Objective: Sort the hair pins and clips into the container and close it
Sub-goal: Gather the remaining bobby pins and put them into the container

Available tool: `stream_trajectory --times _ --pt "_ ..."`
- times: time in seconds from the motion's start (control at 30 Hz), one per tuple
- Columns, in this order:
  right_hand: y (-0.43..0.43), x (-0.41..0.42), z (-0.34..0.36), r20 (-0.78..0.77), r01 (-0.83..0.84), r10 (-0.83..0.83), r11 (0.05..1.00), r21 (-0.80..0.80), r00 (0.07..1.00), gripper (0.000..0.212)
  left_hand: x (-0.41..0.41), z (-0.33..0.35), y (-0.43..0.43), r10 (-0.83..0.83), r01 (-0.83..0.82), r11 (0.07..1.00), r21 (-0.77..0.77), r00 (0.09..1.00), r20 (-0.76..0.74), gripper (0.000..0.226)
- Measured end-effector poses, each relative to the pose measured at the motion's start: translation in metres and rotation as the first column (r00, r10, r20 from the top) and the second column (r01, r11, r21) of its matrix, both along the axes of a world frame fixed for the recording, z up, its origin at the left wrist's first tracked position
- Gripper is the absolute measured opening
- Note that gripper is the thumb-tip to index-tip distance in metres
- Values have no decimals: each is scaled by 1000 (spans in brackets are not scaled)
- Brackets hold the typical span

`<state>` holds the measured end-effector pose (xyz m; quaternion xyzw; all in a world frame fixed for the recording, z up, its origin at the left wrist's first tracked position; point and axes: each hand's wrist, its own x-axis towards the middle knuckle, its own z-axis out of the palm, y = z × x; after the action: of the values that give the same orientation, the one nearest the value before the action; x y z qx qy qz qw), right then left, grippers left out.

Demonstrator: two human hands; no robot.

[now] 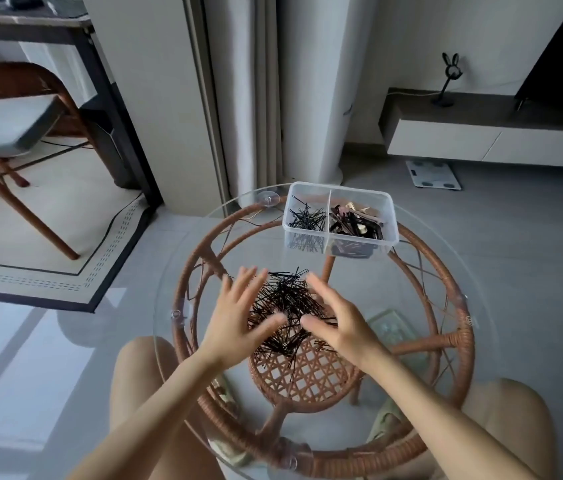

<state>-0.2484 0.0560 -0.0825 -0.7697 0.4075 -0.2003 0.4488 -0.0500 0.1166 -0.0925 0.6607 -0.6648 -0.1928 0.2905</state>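
A loose heap of black hair pins (287, 306) lies on the round glass table top (422, 271). My left hand (238, 313) and my right hand (335, 317) flank the heap, fingers spread, thumbs nearly meeting over it; neither holds anything. Behind the heap stands a clear two-compartment container (340, 220) without a lid on it. Its left compartment holds black pins (306, 218); its right compartment holds larger black and beige clips (356, 221).
The glass top rests on a rattan frame (190, 271) with a woven lower shelf (304, 372). A clear lid-like piece (394, 329) shows at the right, whether on or under the glass I cannot tell. My knees are close under the near edge. A chair (6, 133) stands far left.
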Motion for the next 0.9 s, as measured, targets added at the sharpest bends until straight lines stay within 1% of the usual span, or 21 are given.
stream_trajectory --times 0.03,0.07,0.1,0.13,0.2,0.27,0.33,0.4,0.47,0.5,0.53,0.6,0.63,0.7,0.73,0.77,0.83,0.9 --pt "-6 2 1 25 89 -89 996 7 996 74 4 0 -7 109 -109 994 -5 993 50 75" --pt "-12 5 1 -21 157 -158 987 -32 987 70 6 0 -15 202 -205 979 12 973 112 75" --pt "-20 9 -2 -90 190 -198 978 -90 976 68 7 0 -23 259 -270 962 48 952 165 76" --pt "-26 14 -4 -165 185 -211 970 -158 963 67 6 0 -30 278 -299 950 86 939 201 75" --pt "-31 26 -6 -246 130 -192 960 -248 950 62 -1 -1 -39 237 -261 959 111 952 193 68" --pt "-30 35 -6 -256 68 -142 959 -276 956 57 -11 -3 -41 162 -173 980 100 980 115 63" --pt "-26 39 -5 -239 7 -72 966 -260 968 52 -20 -2 -38 82 -86 993 80 996 45 57" --pt "-21 34 -1 -187 -31 -12 974 -223 982 47 -24 2 -32 36 -34 996 81 999 -32 54" --pt "-14 21 4 -130 -38 17 987 -159 991 52 -19 10 -21 58 -42 992 121 989 -135 58" --pt "-11 11 6 -131 -61 41 987 -151 991 60 -14 13 -14 58 -37 990 137 986 -154 64" --pt "-8 0 7 -164 -107 79 980 -170 983 73 -8 15 -5 30 -11 989 145 991 -131 70" --pt "-4 -23 4 -305 -240 167 946 -218 937 98 6 14 15 -81 80 982 169 997 -2 87" --pt "-2 -34 2 -396 -304 196 925 -230 897 107 12 11 24 -144 125 975 185 985 92 97" --pt "0 -47 -3 -536 -380 199 891 -250 820 117 18 2 37 -232 170 961 218 923 306 113" --pt "1 -48 -4 -565 -381 179 886 -262 805 119 18 -1 40 -236 162 964 212 889 392 117" --pt "1 -45 -4 -568 -363 148 887 -287 810 121 16 -3 41 -215 146 972 182 867 450 119" --pt "1 -33 -2 -533 -320 84 874 -367 842 120 9 -2 37 -158 115 986 119 858 489 118" --pt "0 -19 2 -494 -297 70 868 -398 867 112 2 3 32 -141 121 990 74 863 486 110"
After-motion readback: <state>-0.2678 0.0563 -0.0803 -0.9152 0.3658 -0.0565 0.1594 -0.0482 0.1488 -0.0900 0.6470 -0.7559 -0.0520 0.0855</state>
